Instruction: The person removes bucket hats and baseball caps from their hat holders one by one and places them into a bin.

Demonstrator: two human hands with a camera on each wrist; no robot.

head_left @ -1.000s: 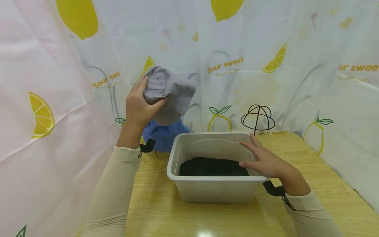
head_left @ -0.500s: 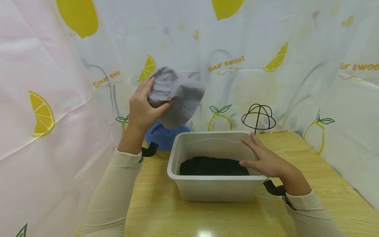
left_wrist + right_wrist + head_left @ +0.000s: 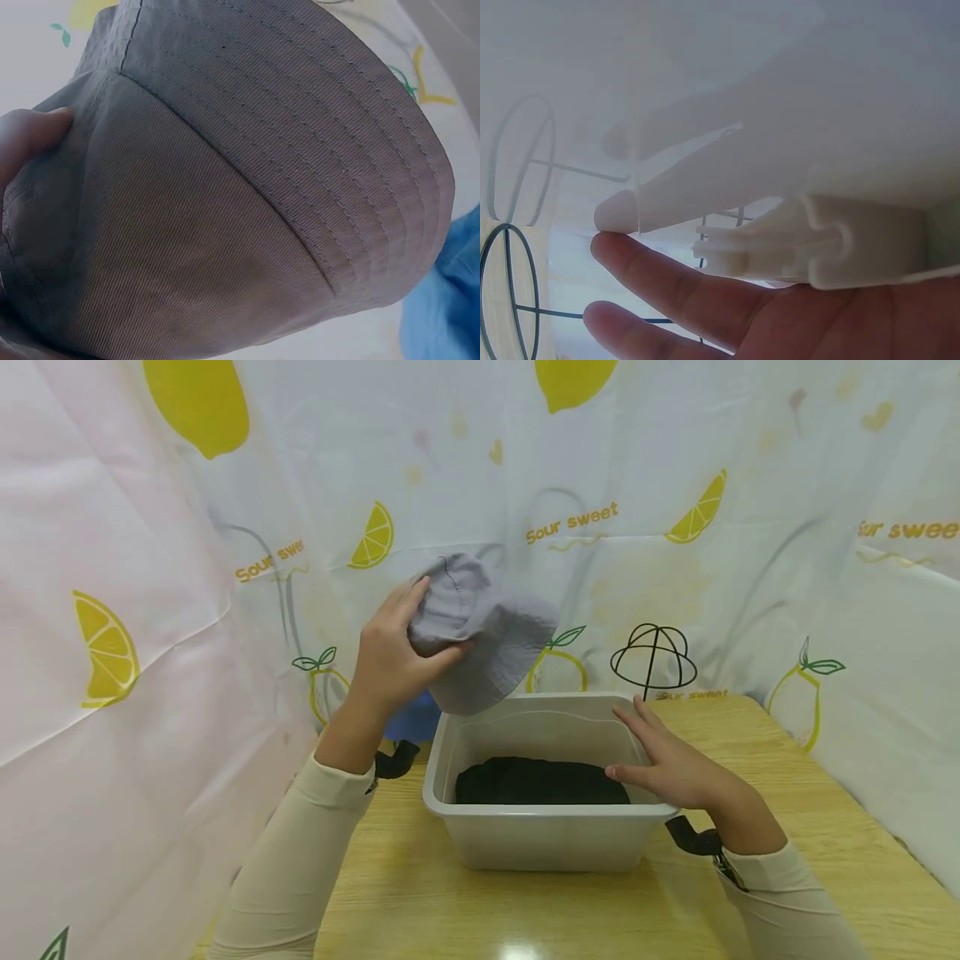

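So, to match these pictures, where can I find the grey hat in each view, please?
Head: the grey hat is near the centre, held in the left hand.
Left wrist: it fills most of the picture, reaching the left edge.
Right wrist: it is not in this picture.
Landmark shared by head and left wrist only: blue fabric, partly hidden below the hat in head, lower right in left wrist.

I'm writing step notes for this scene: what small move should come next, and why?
Probably move the gray hat slightly right and down: the left hand grips it near the rear left corner of the bin, which has space above its black item.
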